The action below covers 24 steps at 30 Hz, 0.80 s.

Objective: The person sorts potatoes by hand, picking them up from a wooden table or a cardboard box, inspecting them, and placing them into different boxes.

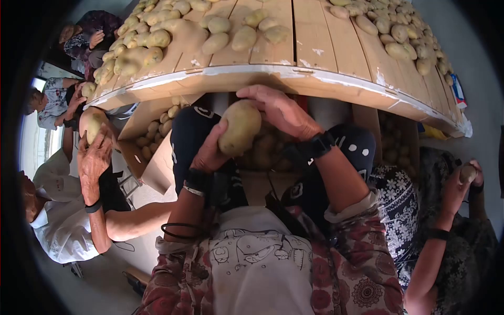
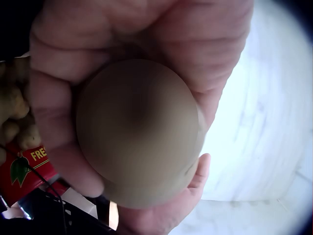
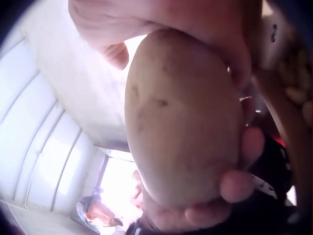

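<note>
A large, pale potato (image 1: 240, 128) is held up in front of the person's knees. The left hand (image 1: 211, 151) grips its lower left side. In the left wrist view, fingers of the left hand (image 2: 58, 107) curl round the potato (image 2: 139, 132), with the right hand (image 2: 164, 213) behind its far end. The right hand (image 1: 283, 113) lies against the potato's upper right, its fingers extended over the top. In the right wrist view, the right hand (image 3: 171, 17) touches one end of the potato (image 3: 183, 117), which shows small dark marks; left-hand fingers (image 3: 237, 186) hold the other end.
A slatted wooden table (image 1: 273, 47) with heaps of potatoes (image 1: 152, 39) stands ahead. Below its edge are cardboard boxes (image 1: 163, 168) of potatoes. People sit close on both sides; a neighbour's hand (image 1: 95, 155) at left and another (image 1: 459, 184) at right each hold a potato.
</note>
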Available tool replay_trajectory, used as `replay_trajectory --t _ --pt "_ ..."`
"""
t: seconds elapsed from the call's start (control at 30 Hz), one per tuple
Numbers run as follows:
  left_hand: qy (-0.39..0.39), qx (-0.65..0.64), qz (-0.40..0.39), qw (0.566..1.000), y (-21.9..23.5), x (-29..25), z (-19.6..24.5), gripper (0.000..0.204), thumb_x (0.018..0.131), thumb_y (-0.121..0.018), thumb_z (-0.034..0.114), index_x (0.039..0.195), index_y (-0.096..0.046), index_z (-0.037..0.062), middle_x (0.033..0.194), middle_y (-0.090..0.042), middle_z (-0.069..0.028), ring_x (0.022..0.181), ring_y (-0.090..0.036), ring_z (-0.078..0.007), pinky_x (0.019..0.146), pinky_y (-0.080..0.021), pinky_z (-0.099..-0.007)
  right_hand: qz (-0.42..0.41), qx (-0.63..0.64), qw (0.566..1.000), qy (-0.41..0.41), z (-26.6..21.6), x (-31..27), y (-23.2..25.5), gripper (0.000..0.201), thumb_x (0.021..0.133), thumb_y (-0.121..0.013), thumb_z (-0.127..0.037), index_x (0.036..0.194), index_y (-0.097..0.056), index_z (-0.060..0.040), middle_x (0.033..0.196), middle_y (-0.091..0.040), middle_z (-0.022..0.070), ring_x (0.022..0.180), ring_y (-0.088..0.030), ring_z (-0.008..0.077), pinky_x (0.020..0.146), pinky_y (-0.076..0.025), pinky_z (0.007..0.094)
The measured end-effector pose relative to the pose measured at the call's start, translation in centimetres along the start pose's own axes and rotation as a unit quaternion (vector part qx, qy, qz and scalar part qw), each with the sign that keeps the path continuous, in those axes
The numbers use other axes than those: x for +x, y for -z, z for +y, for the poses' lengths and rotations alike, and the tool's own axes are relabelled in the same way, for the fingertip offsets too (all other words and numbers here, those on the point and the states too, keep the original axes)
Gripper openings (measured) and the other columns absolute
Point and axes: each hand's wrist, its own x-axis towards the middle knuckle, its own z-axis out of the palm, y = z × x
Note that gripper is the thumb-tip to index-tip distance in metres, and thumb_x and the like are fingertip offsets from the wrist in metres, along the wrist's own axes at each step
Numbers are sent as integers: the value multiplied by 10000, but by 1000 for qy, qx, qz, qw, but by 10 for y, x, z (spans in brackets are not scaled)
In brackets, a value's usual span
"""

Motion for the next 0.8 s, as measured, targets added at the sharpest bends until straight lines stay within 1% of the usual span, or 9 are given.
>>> replay_trajectory --t 0.13,0.17,0.2,0.23,0.27,0.37,0.7,0.77,0.8 --pt "-22 -132 -46 990 5 10 5 659 891 -491 547 1360 -392 95 1257 -534 -152 1032 -597 -277 687 -535 -331 -66 79 988 112 -45 -20 36 632 948 -335 -486 1346 -391 2 1407 -379 240 1300 -368 411 1046 -338 465" --pt "-46 -121 -9 992 -3 10 7 658 878 -518 537 1349 -402 91 1225 -554 -135 1018 -604 -266 705 -534 -335 -22 122 980 155 -54 -27 45 663 932 -344 -519 1368 -376 -20 1418 -361 248 1310 -350 421 1048 -329 497" --pt "-71 -109 28 991 -6 9 9 658 866 -546 526 1337 -412 86 1192 -575 -118 1004 -612 -255 722 -534 -339 12 167 967 190 -62 -34 52 700 909 -363 -554 1385 -361 -41 1430 -343 249 1311 -349 416 1049 -323 513" --pt "-69 -108 31 991 -7 9 10 658 866 -546 526 1337 -412 86 1192 -575 -118 1004 -612 -255 722 -534 -339 -57 307 923 223 -69 -38 60 624 916 -404 -493 1306 -426 -6 1320 -470 255 1235 -441 412 978 -392 506" --pt "-75 -64 56 994 -6 9 8 643 866 -555 508 1332 -419 87 1201 -571 -116 1007 -610 -245 735 -532 -343 -15 212 941 262 -70 -43 77 654 887 -478 -535 1390 -397 -124 1406 -431 154 1312 -365 360 1023 -349 516" --pt "-66 22 104 992 -5 10 -1 621 864 -577 471 1326 -426 85 1197 -570 -103 1011 -599 -222 748 -527 -348 24 331 894 299 -85 -54 75 609 889 -502 -496 1339 -443 -90 1357 -469 177 1206 -469 339 947 -409 493" --pt "-50 322 232 916 3 29 -32 593 758 -740 287 1225 -489 21 1065 -605 -87 935 -600 -166 747 -521 -307 42 378 865 328 -94 -57 86 545 879 -571 -412 1289 -469 -68 1319 -499 152 1165 -496 322 874 -465 454" --pt "99 302 241 917 1 29 -37 571 763 -734 285 1212 -495 25 1068 -600 -93 933 -598 -169 741 -522 -310 57 348 877 327 -90 -55 86 524 881 -567 -414 1256 -482 -59 1306 -505 159 1153 -503 325 871 -466 455" --pt "111 340 204 911 7 30 -44 586 793 -715 333 1249 -471 57 1125 -583 -85 965 -604 -178 767 -520 -382 65 355 875 322 -91 -54 84 493 880 -568 -412 1210 -509 -52 1301 -509 164 1155 -504 324 874 -465 458"
